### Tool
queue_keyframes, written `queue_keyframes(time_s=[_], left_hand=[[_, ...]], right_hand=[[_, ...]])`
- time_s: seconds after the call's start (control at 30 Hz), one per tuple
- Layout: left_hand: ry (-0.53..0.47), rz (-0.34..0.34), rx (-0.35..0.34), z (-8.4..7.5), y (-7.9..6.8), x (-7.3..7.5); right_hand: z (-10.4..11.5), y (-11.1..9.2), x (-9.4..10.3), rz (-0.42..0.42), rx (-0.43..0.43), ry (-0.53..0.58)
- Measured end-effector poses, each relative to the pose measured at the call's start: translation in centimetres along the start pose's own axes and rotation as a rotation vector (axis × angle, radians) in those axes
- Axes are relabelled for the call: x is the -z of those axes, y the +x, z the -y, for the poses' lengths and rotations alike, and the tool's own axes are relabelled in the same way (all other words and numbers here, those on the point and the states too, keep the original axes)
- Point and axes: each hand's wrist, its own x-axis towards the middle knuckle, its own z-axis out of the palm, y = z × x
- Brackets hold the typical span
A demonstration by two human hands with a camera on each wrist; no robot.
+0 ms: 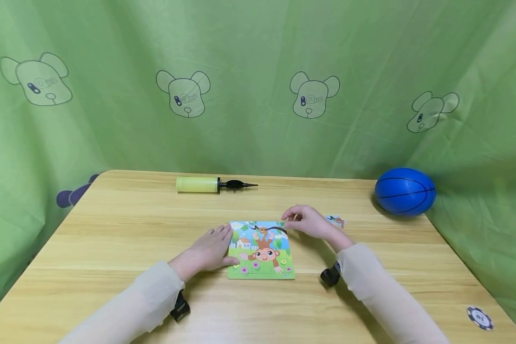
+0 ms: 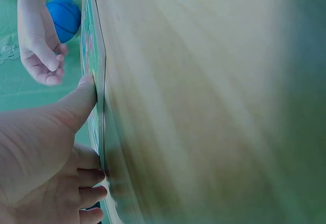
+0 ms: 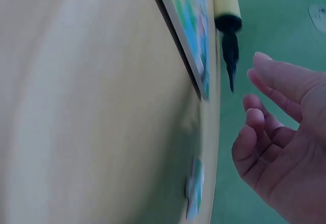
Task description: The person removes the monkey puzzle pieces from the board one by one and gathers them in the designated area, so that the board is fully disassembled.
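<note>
A square picture puzzle board (image 1: 262,246) lies flat on the table, printed with a monkey hanging from a branch, a small house and flowers. Along its left side rests my left hand (image 1: 208,248), fingers extended, with the thumb (image 2: 84,94) over the board's edge in the left wrist view. My right hand (image 1: 308,222) hovers by the board's upper right corner. Its fingers (image 3: 247,142) bend loosely, and nothing shows between them and the thumb in the right wrist view. Just beyond that hand lies a small printed puzzle piece (image 1: 337,221), partly hidden by it.
On the wooden table (image 1: 112,248), a yellow hand pump (image 1: 198,185) with a black nozzle lies near the back edge. A blue ball (image 1: 405,192) with black lines sits at the back right. A round chip (image 1: 480,318) lies at the front right. Green curtain (image 1: 249,143) hangs behind.
</note>
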Motion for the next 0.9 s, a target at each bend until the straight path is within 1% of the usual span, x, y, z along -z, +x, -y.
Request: queue_keyframes(time_s=[0.17, 0.37, 0.47, 0.57, 0.77, 0.9], left_hand=[[0.005, -0.002, -0.001, 0.1, 0.1, -0.1], [0.008, -0.003, -0.001, 0.1, 0.2, -0.2], [0.010, -0.004, 0.000, 0.1, 0.2, -0.2], [0.013, -0.004, -0.001, 0.0, 0.2, -0.1], [0.013, -0.003, 0.001, 0.1, 0.2, -0.2], [0.014, -0.003, 0.001, 0.1, 0.1, -0.2]], right_hand=[[1.0, 0.0, -1.4, 0.083, 0.046, -0.020], [1.5, 0.1, -2.5, 0.170, 0.093, -0.117], [1.7, 0.1, -2.9, 0.182, 0.096, -0.167], [1.8, 0.1, -3.0, 0.183, 0.084, -0.187], [1.9, 0.2, -3.2, 0.182, 0.043, -0.162], [1.6, 0.3, -3.4, 0.179, 0.036, -0.152]])
